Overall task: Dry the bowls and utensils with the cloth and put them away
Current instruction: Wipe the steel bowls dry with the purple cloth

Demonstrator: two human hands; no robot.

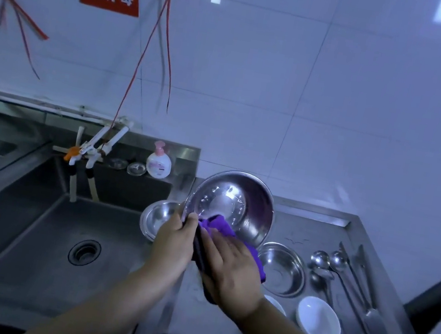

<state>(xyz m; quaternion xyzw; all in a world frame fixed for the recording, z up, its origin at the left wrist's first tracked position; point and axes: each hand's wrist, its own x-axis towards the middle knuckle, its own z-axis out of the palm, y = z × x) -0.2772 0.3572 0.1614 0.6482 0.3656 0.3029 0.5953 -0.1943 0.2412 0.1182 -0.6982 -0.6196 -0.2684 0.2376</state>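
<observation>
1. Currently drying: big bowl held tilted above the worktop, beside the sink.
2. Left hand grips the bowl's rim, fingers curled.
3. Right hand, fingers fairly straight, presses the cloth onto the bowl's lower edge.
4. Next, likely: wipe round the inside, where drops show, then put it away.
5. Small bowls and spoons await.

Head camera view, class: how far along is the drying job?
Nothing visibly put away. In hand: the left hand grips the large steel bowl, tilted up, while the right hand presses the purple cloth to it. Left: two steel bowls, white dish, spoons, knives.
</observation>
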